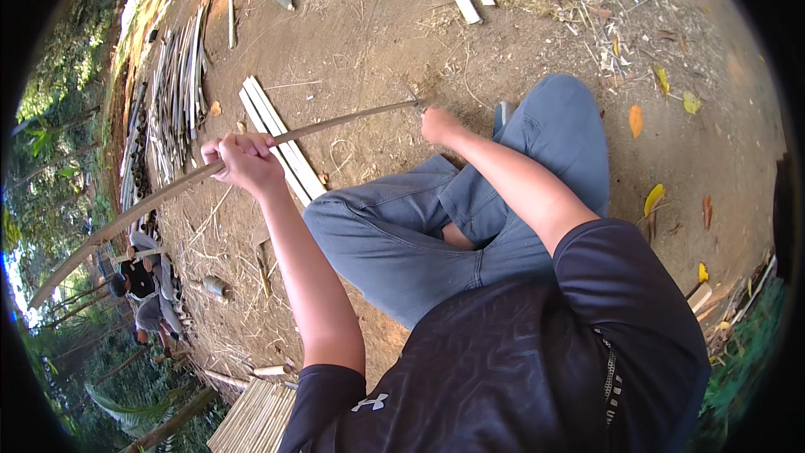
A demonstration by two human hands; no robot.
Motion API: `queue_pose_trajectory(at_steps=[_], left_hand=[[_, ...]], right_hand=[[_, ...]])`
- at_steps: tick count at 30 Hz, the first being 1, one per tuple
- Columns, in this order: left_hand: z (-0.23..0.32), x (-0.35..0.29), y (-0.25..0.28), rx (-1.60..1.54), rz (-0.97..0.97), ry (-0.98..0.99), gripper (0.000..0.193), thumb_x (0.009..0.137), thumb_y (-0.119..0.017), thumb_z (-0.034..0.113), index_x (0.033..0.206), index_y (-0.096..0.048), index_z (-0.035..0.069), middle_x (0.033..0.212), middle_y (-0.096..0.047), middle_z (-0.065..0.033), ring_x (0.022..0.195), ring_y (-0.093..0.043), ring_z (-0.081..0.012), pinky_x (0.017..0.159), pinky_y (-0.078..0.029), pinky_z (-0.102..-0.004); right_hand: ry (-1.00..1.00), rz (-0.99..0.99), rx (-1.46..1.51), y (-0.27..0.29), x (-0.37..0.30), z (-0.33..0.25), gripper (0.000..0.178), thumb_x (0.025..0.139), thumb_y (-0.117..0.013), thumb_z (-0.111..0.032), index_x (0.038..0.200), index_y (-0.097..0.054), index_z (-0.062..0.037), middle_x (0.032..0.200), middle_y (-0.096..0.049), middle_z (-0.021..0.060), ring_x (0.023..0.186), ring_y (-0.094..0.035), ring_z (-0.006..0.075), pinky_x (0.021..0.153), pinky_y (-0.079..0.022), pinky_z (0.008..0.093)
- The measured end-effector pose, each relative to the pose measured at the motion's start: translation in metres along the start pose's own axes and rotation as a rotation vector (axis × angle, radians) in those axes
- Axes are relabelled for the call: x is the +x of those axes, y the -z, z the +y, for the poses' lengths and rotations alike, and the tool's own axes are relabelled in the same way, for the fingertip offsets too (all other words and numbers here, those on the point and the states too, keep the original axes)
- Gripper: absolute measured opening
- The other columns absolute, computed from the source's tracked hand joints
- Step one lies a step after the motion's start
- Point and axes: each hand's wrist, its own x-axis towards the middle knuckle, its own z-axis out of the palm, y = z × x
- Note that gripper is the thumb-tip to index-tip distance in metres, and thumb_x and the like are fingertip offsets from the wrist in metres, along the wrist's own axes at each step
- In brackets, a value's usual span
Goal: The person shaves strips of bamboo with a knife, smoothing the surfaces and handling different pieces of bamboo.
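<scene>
A long, thin strip of split bamboo or wood [340, 120] runs from my right hand out to the far left, bending slightly. My left hand [243, 161] is closed around it partway along, with the fingers wrapped over the top. At the strip's near-right end my right hand [439, 127] makes a fist in front of my bent knee. A small, dark, thin piece [417, 99] sticks out beside that fist where the strip ends. What the right fingers hold is mostly hidden.
Pale split strips [281, 138] lie on the dirt beyond my left hand. A pile of poles [178, 92] lies farther left. Two people [144, 281] work at the left edge. A small container [215, 286] and a slatted bundle [253, 419] are at lower left. My legs [402, 226] are crossed.
</scene>
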Motion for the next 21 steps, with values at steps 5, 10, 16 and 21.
queue_pose_trajectory(at_steps=[5,10,16,21], left_hand=[[0.008,-0.003,0.012,0.037,0.000,-0.042,0.021,0.090,-0.044,-0.005,0.085,-0.038,0.015,0.050,-0.035,0.0010,0.037,-0.038,-0.0106,0.033,-0.039,-0.0303],[0.005,-0.003,0.002,0.050,0.023,-0.032,0.021,0.090,-0.044,-0.004,0.082,-0.037,0.014,0.050,-0.035,0.0008,0.037,-0.037,-0.0104,0.033,-0.040,-0.0299],[0.003,-0.002,-0.008,0.040,0.017,-0.013,0.023,0.091,-0.046,-0.002,0.080,-0.036,0.016,0.052,-0.034,0.0013,0.040,-0.035,-0.0104,0.037,-0.040,-0.0294],[0.007,0.003,0.013,0.035,0.035,-0.018,0.022,0.089,-0.043,-0.005,0.084,-0.036,0.015,0.051,-0.035,0.0001,0.039,-0.037,-0.0110,0.036,-0.041,-0.0306]], right_hand=[[-0.087,-0.070,0.058,0.004,-0.012,-0.025,0.035,0.092,-0.049,-0.013,0.112,-0.061,0.0132,0.108,-0.067,0.0344,0.104,-0.067,0.0467,0.092,-0.053,0.0513],[-0.258,-0.017,0.095,0.000,-0.003,-0.027,0.039,0.091,-0.048,-0.012,0.120,-0.058,0.0126,0.121,-0.063,0.0342,0.115,-0.063,0.0451,0.098,-0.051,0.0501],[-0.222,-0.073,-0.046,-0.015,0.024,0.012,0.038,0.088,-0.050,-0.009,0.118,-0.060,0.0124,0.122,-0.062,0.0319,0.114,-0.063,0.0427,0.098,-0.051,0.0473],[0.013,-0.300,-0.294,-0.013,0.024,0.003,0.032,0.086,-0.053,-0.008,0.108,-0.070,0.0087,0.115,-0.067,0.0309,0.112,-0.066,0.0420,0.096,-0.052,0.0469]])
